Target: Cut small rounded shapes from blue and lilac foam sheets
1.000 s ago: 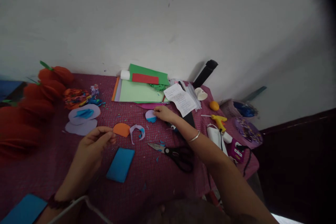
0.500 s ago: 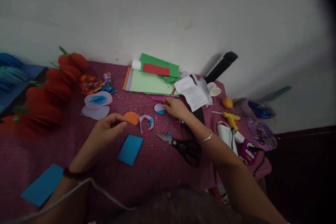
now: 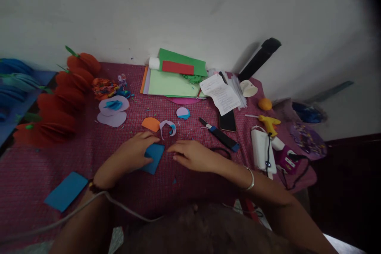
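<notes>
My left hand (image 3: 135, 152) reaches over the left part of a folded-looking blue paper rectangle (image 3: 156, 154), its thumb and fingers apart. Whether it presses on the paper I cannot tell. Just right of that paper is my right hand (image 3: 193, 154), thumb and forefinger apart and nothing between them. It covers most of the scissors; only a dark handle loop (image 3: 222, 151) shows. Beyond the hands lie an orange paper piece (image 3: 151, 124), a curled lilac paper strip (image 3: 167, 124) and a small lilac disc (image 3: 182, 112) over blue paper.
Red paper pumpkins (image 3: 56, 117) stand at left. A second blue rectangle (image 3: 67, 191) lies front left. Stacked coloured sheets (image 3: 169, 83) and a handwritten note (image 3: 222, 97) are at the back. A utility knife (image 3: 222, 137), phone (image 3: 228, 121) and yellow glue gun (image 3: 269, 123) lie right.
My left hand has left the orange piece and moved onto the blue rectangle. My right hand has come back from the small lilac disc toward me, now over the scissors.
</notes>
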The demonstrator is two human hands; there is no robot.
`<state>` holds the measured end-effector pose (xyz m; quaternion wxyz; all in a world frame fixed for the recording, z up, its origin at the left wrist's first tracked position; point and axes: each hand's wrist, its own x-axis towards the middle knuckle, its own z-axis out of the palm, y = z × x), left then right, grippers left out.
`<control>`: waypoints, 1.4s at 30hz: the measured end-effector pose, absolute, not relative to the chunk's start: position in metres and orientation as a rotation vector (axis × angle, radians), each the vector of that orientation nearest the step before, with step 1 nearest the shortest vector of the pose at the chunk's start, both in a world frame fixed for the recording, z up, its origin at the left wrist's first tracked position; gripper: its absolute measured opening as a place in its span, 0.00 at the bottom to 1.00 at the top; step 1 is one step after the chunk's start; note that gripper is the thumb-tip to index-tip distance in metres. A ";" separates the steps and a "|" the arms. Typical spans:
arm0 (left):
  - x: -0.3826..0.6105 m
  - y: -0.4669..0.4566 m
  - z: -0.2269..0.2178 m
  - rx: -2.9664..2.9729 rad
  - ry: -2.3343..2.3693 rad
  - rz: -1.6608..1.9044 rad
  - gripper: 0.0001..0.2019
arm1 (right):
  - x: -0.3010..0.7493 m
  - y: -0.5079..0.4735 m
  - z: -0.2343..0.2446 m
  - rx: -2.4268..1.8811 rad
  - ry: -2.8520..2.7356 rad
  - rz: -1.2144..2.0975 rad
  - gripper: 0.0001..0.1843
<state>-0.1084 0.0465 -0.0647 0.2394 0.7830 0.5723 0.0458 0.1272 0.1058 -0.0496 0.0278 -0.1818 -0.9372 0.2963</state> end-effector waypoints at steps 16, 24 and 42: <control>-0.109 0.054 -0.064 2.215 1.494 0.075 0.11 | 0.115 0.078 -0.070 -0.441 -3.107 0.511 0.18; -0.112 0.041 -0.073 2.155 1.556 0.251 0.16 | 0.115 0.079 -0.072 -0.436 -3.111 0.533 0.20; -0.118 0.002 -0.066 2.254 1.382 0.123 0.28 | 0.106 0.074 -0.068 -0.478 -2.989 0.461 0.11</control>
